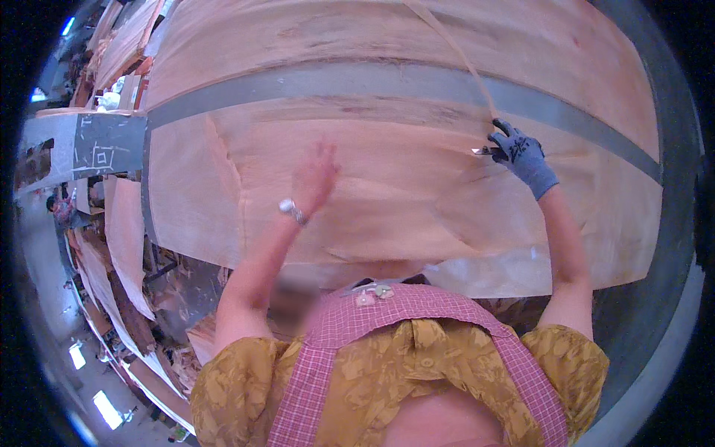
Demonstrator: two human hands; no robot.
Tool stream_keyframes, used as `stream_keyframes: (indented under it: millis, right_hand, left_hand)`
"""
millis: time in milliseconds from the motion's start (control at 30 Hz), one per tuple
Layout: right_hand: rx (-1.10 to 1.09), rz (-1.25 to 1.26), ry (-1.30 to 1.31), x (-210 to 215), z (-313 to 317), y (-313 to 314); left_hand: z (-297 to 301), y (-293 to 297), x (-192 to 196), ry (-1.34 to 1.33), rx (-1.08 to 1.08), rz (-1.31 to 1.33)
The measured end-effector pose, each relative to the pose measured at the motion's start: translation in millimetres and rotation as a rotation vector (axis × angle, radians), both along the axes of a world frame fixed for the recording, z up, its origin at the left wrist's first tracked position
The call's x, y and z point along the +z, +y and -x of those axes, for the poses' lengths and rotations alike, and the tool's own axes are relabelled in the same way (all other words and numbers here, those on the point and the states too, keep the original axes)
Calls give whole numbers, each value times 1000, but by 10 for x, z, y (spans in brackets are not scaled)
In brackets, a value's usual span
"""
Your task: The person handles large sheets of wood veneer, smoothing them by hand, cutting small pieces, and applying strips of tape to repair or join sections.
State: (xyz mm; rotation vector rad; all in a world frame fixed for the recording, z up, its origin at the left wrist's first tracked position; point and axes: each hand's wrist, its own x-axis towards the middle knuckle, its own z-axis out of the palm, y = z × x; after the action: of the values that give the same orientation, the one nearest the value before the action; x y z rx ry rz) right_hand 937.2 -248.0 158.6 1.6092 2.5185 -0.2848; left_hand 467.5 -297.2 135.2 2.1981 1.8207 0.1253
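Note:
A large sheet of pale reddish wood veneer [372, 194] lies spread in front of me, its surface wavy and wrinkled. Over its middle-left part is my left hand [319, 175], bare, slightly blurred, with fingers stretched out and nothing seen in them. A watch [292, 210] is on that wrist. At the right, my right hand [521, 155] wears a grey-blue glove with dark fingertips. It is closed on a small knife [480, 151] whose short shiny blade points left. A thin, narrow veneer strip [462, 59] runs from the far side down to the gloved fingertips; whether they pinch it is unclear.
Another veneer sheet [357, 30] lies beyond a grey band [313, 80] of table surface. At the left, a grey board [109, 145] with white markings adjoins the table. More veneer pieces [123, 231] and another person [65, 212] are farther left.

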Motion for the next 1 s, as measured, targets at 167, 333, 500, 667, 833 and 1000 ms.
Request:
stream_keyframes:
  millis: [167,333,500,667,833,1000]
  right_hand:
    - [32,-19,-308,86,-46,16]
    - [-193,-95,99,307,2,-324]
    - [-327,70,183,-58,-280,30]
    - [-289,-2,153,-234,-250,517]
    - [-348,73,43,-330,-347,776]
    - [-335,85,-42,-457,-450,905]
  left_hand:
    - [668,653,-391,212,-79,-223]
    - [818,858,-319,56,-16,-111]
    - [845,1395,-327,76,-28,31]
    - [724,1766,-365,236,-67,40]
    - [588,1850,-426,215,-46,-61]
    - [492,1775,-378,211,-10,-76]
